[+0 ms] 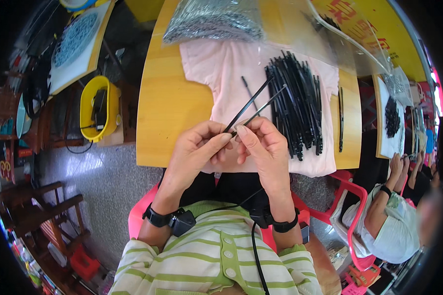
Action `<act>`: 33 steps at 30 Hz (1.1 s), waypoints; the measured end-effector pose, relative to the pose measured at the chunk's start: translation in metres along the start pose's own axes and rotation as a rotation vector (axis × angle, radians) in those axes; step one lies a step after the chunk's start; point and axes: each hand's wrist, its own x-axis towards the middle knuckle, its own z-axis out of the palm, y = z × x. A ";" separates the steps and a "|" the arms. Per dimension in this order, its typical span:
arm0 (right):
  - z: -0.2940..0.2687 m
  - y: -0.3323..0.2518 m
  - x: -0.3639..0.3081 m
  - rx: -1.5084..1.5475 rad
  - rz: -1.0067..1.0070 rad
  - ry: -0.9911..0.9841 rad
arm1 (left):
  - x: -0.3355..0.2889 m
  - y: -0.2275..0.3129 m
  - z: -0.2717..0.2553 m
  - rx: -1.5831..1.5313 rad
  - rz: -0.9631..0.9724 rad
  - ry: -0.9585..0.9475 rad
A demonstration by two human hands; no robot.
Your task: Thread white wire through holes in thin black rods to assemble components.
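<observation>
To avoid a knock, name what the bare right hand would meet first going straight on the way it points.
Heading up and leftward, the right hand would probably first meet the thin, straight, glossy black rod held in the bare left hand, though depth is unclear.

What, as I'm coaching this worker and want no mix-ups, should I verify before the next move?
1. Both hands visible: ok; the left hand and right hand meet near the table's near edge.
2. Black rods gripped: ok; two slant up from the fingertips.
3. Rods joined at their lower ends: cannot tell; the fingers cover them.
4. Rod pile on the pink cloth: ok; most lie lengthwise, side by side.
5. All loose rods gathered: not ok; a single rod lies apart on bare wood, right of the pile.
</observation>
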 end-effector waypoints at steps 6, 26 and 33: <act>-0.007 -0.018 0.008 0.066 -0.131 0.120 | -0.002 0.004 0.003 0.012 -0.049 0.023; -0.038 -0.048 -0.001 0.205 -0.061 0.102 | -0.011 0.005 0.015 0.080 0.021 -0.007; -0.032 -0.038 -0.010 0.118 -0.054 0.062 | -0.012 0.003 0.016 0.030 0.022 -0.095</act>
